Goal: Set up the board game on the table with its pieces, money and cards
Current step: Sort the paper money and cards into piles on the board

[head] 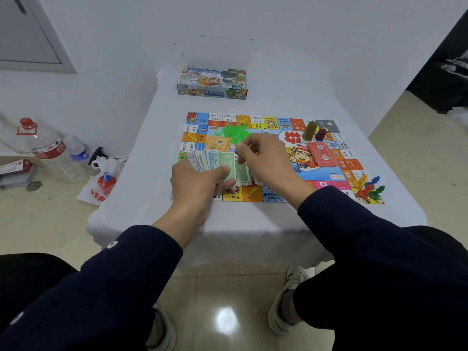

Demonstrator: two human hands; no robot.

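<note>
Most of the setup looks done: board point(266, 158) flat on the counter point(157, 138), green houses point(234, 131), orange cards point(217, 144), red cards point(322, 154) and pawns point(368, 188) placed on it. Money's left, I reckon: my left hand point(195, 186) grips the fanned bills point(212, 160), right hand point(266, 155) fingers pinching one green note point(241, 171) over a small pile.

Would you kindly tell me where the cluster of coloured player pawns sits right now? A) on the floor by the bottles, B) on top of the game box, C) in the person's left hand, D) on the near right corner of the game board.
D: the coloured pawns stand grouped on the near right corner of the game board, while the left hand holds only a fan of paper money.
</note>
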